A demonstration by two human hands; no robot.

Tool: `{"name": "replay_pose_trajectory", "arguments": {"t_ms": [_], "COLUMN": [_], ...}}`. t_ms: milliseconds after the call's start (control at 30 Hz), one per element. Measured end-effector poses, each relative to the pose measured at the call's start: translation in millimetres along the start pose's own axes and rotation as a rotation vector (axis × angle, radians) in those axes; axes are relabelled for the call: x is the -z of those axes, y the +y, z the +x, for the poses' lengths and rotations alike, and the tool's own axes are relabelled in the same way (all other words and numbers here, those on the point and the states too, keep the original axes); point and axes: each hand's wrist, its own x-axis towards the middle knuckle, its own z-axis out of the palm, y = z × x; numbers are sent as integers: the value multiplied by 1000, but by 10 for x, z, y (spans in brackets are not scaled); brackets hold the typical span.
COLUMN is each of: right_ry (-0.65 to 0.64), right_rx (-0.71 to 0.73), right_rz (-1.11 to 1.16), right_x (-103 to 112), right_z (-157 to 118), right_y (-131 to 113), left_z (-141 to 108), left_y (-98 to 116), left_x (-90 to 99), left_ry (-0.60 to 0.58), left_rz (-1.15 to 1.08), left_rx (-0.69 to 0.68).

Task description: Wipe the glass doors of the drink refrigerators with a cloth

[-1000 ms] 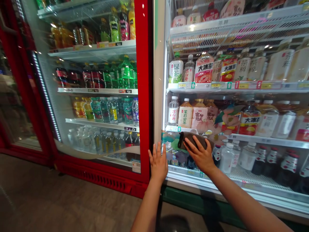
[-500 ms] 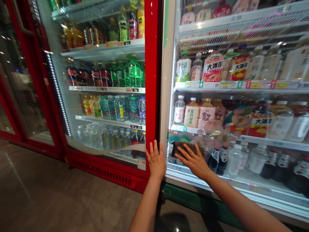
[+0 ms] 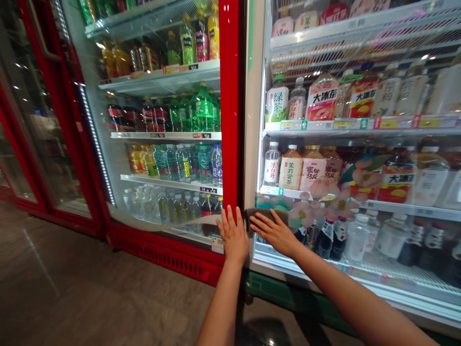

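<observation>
My left hand [image 3: 233, 236] lies spread against the red frame [image 3: 232, 120] at the edge of the left fridge, holding nothing. Just to its right, my right hand [image 3: 274, 231] presses a dark cloth [image 3: 266, 216] flat on the lower left part of the right fridge's glass door. Its fingers are extended over the cloth, pointing up and left. The cloth's left end reaches the door's pale side frame [image 3: 253, 144]. A flower decal [image 3: 324, 192] is on the glass to the right of the cloth.
Behind the left glass are shelves of bottles [image 3: 203, 108]; more bottles [image 3: 321, 98] stand behind the right door. A green base [image 3: 288, 298] runs below it. Another red-framed fridge [image 3: 54, 120] is at the far left, above the brown floor [image 3: 108, 293].
My right hand has slid left with the cloth, from the glass toward the pale side frame. My left hand stays on the red frame. The view has shifted slightly.
</observation>
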Motion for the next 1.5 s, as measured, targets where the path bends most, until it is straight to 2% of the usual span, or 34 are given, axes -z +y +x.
{"name": "replay_pose_trajectory", "arguments": {"t_ms": [67, 133, 233, 333, 400, 433, 533, 600, 633, 700, 800, 833, 900, 1000, 1100, 1200, 1267, 1333, 1433, 1500], "right_ry": [23, 41, 34, 8, -5, -7, 16, 24, 20, 0, -14, -8, 13, 42, 23, 8, 22, 46, 73, 58], "right_rx": [12, -84, -195, -58, 40, 43, -124, -216, -201, -79, 77, 59, -65, -246, -166, -44, -104, -236, -368, -340], "right_rz": [-1, -12, -22, -16, -13, -15, -35, -44, -41, -22, 10, 10, -11, -56, -59, -47, -59, -80, -112, -116], "right_x": [0, 28, 33, -14, -8, 17, 134, 176, 173, 135, 104, 122, 187, 252, 203, 156, 189, 250, 305, 301], "right_z": [182, 306, 286, 212, 256, 302, 415, 402, 375, 334, 416, 474, 572, 548, 417, 454, 552, 593, 439, 279], "right_y": [64, 111, 69, 28, 101, 162, 324, 337, 319, 281, 345, 399, 501, 511, 386, 379, 470, 560, 551, 479], "left_z": [16, 30, 53, 83, 105, 116, 143, 160, 168, 183, 204, 210, 221, 235, 254, 276, 286, 289, 288, 288], "left_y": [8, 17, 14, 12, 27, 39, 80, 101, 108, 120, 144, 154, 172, 193, 219, 269, 305, 326, 326, 328], "left_x": [16, 32, 59, 84, 97, 103, 127, 147, 157, 176, 191, 193, 196, 209, 230, 241, 239, 230, 213, 201], "left_ry": [4, 9, 20, 25, 29, 33, 46, 55, 61, 75, 90, 94, 98, 101, 91, 91, 100, 105, 92, 78], "left_rz": [-1, -1, -6, -18, -21, -21, -21, -26, -29, -35, -45, -48, -56, -64, -71, -85, -99, -114, -135, -142], "left_rx": [7, 13, 35, 58, 66, 68, 63, 58, 57, 58, 61, 59, 55, 54, 58, 62, 57, 51, 44, 30]}}
